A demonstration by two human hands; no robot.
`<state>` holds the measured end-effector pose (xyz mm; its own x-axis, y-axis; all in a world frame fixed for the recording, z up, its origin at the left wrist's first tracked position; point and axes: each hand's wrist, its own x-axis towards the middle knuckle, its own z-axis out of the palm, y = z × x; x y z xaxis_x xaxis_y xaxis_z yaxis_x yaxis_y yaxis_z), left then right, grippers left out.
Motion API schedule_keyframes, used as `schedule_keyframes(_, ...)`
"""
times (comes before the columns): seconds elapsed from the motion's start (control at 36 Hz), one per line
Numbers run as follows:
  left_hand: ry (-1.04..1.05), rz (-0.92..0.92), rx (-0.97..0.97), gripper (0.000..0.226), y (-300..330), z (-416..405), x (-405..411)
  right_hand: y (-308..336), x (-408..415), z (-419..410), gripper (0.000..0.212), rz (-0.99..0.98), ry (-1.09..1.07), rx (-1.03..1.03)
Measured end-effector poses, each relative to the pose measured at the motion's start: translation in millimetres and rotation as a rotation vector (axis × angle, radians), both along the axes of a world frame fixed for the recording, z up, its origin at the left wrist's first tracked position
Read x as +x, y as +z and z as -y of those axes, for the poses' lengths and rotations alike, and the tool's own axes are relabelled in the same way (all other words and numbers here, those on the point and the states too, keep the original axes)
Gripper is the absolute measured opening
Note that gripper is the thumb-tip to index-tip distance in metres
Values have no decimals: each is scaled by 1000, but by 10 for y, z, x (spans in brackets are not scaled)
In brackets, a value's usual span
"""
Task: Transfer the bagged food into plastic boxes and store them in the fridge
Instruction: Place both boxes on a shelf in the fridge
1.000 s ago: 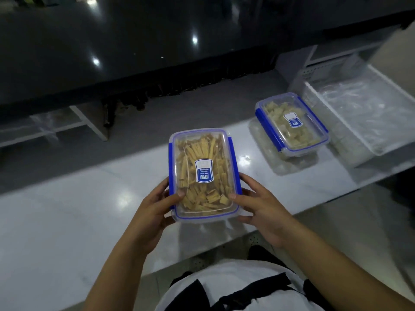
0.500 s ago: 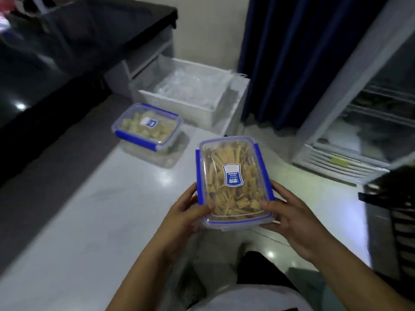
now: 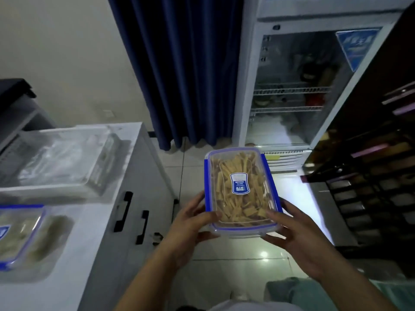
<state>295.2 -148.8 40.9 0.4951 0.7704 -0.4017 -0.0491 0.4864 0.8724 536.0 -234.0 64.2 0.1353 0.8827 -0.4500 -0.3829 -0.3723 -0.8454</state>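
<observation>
Hands gripping lidded box (yellow strips inside), fridge open ahead, curtain beside.

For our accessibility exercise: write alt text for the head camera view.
Two hands, left hand and right hand, hold a lidded clear plastic box of yellowish food strips above a tiled floor, facing an open fridge. A second filled box sits on the white counter at left.

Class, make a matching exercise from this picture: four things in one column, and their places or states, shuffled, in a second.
Things:
1. box of yellow strips
2. second box
3. fridge
4. curtain

Places or states:
A. hanging left of the fridge
B. held in both hands
C. on the white counter, far left
D. door open, wire shelves showing

Pairs: 1-B, 2-C, 3-D, 4-A
</observation>
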Motion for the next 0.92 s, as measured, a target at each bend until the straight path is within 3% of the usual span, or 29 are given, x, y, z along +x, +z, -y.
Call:
schedule_keyframes(0.31,-162,-67,36,61,294,-1184,1162,13,1064,-737,48,-107,-232,29)
schedule_keyframes(0.47,-52,-206,119,55,231,-2428,1799,-17,1474,-1248,47,-115,-382,32)
schedule_keyframes(0.78,-58,-224,381,79,425,-5201,3325,152,1957,-2230,43,-85,-583,21)
schedule_keyframes(0.92,-15,-220,369,88,413,-6100,3799,192,2068,-2574,48,-87,-682,-5)
